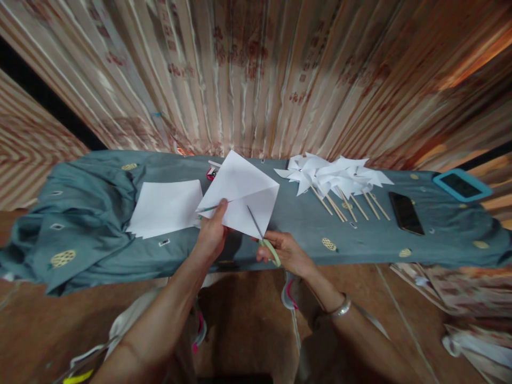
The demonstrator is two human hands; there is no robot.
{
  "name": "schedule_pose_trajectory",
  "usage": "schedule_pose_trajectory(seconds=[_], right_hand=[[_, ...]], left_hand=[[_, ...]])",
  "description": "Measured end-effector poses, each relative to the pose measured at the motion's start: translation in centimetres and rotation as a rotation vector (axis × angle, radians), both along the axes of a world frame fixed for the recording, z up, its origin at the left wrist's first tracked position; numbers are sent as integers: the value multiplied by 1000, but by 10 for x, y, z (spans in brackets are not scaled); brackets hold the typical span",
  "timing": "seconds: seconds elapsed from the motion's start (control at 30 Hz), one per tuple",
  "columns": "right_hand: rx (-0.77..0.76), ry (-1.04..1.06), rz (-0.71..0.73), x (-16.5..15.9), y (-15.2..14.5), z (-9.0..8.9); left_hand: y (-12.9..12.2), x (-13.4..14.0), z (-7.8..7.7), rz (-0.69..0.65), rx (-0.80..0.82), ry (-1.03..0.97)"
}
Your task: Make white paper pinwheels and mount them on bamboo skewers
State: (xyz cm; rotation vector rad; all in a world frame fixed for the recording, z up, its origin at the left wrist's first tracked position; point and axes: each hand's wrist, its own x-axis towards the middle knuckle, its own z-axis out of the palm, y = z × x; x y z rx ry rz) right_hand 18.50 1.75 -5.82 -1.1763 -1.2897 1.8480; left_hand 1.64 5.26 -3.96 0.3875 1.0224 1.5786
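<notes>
My left hand pinches a square sheet of white paper near its lower left edge, thumb on top. A crease runs across the sheet, and a cut begins at the corner by my thumb. In my right hand is a pair of scissors with pale green handles. Its blades reach over the sheet's lower corner and point up toward its middle. A stack of white paper lies left of the sheet. To the right rest several white paper pinwheels on wooden sticks.
A teal patterned cloth covers the long narrow table. Partly hidden behind the sheet is a small red item. Toward the right end lie a black phone and a blue-framed tablet. A corrugated wall rises behind.
</notes>
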Motion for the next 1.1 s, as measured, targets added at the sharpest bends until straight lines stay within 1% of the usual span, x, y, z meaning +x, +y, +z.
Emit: schedule_pose_trajectory(seconds=[0.23, 0.33, 0.47, 0.6, 0.9, 1.1], right_hand=[[-48, 5, -40, -1, -1, -3], [-10, -5, -24, -2, 0, -2], [65, -24, -1, -1, 1, 0], [86, -36, 13, -1, 2, 0], [30, -15, -33, -3, 3, 0], [19, 7, -41, -4, 4, -3]], left_hand=[[1, -1, 1, -15, -23, 6], [0, 0, -1, -23, -31, 15], [-2, 3, -2, -34, -80, 36], [-2, 4, -1, -40, -93, 27], [-3, 4, 2, -42, -89, 15], [-3, 3, 1, -50, -56, 14]])
